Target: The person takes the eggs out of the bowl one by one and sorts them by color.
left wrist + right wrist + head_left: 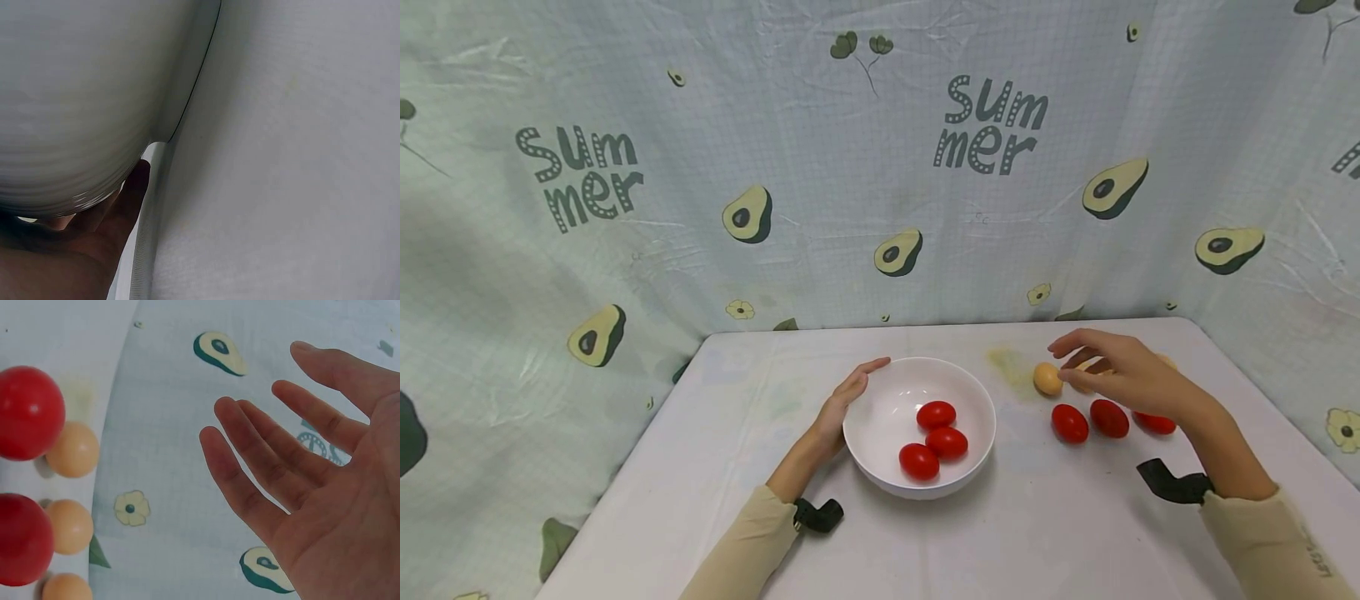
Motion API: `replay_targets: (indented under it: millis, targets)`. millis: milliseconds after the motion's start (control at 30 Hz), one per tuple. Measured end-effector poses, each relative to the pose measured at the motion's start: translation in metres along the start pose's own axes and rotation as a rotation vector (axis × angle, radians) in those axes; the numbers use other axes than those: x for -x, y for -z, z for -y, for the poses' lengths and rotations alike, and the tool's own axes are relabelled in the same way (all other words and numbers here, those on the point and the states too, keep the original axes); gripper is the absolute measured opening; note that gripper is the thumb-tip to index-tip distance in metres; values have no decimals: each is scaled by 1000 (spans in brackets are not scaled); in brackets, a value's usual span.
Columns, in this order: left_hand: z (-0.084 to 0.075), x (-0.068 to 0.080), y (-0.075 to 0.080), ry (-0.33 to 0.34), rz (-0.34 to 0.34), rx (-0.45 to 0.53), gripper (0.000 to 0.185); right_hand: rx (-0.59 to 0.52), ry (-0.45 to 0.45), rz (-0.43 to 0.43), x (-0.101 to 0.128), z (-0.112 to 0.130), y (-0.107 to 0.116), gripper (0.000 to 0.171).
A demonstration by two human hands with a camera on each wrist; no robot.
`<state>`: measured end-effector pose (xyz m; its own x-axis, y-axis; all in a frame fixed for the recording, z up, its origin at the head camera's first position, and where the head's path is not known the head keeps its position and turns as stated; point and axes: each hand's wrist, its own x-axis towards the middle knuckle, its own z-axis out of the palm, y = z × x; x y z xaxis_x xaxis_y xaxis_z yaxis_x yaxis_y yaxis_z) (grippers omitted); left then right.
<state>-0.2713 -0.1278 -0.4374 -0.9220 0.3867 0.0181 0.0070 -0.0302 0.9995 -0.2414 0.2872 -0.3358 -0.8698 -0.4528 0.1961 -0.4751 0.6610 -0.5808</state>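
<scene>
- Your left hand (pixel 838 408) rests against the left outer wall of the white bowl (pixel 880 454), fingers straight along the rim and not curled round it. The left wrist view shows the same: skin flat against the bowl's side where it meets the desk (pixel 1037 533).
- Three red tomatoes (pixel 936 414) already lie in the bowl, close together toward its right half.
- Your right hand (pixel 1120 375) hovers over the loose group to the right of the bowl, fingers spread and relaxed, gripping nothing. The right wrist view shows the palm bare.
- Under and just beside that hand lie three more red tomatoes (pixel 1070 422) and some pale eggs (pixel 1047 378); the egg nearest the bowl sits just off your fingertips. The right wrist view shows three eggs tucked against the tomatoes, touching or nearly so.
- To pick well from this cluster, I'd judge it best to come down from above on the outermost piece, the one with free space around it, so your fingers don't nudge its neighbours into rolling.
- Round pieces roll easily on the smooth cloth, so close thumb and fingers on opposite sides at once.
- An egg wants a light, even pinch.
- Keep the left hand pressed where it is so the bowl won't slide.
</scene>
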Motion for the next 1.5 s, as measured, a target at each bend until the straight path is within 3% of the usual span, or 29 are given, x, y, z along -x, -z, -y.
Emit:
replay_targets:
  millis: [400, 700, 1033, 1500]
  targets:
    - [0, 0, 1, 4, 5, 4, 51, -16, 21, 65, -13, 11, -18, 29]
    - [0, 1, 1, 1, 3, -4, 51, -37, 128, 117, -34, 25, -31, 30]
    - [1, -1, 2, 3, 14, 2, 51, 0, 126, 238, -59, 53, -40, 38]
    - [0, -1, 0, 10, -9, -11, 51, 78, 115, 491, -98, 86, -64, 43]
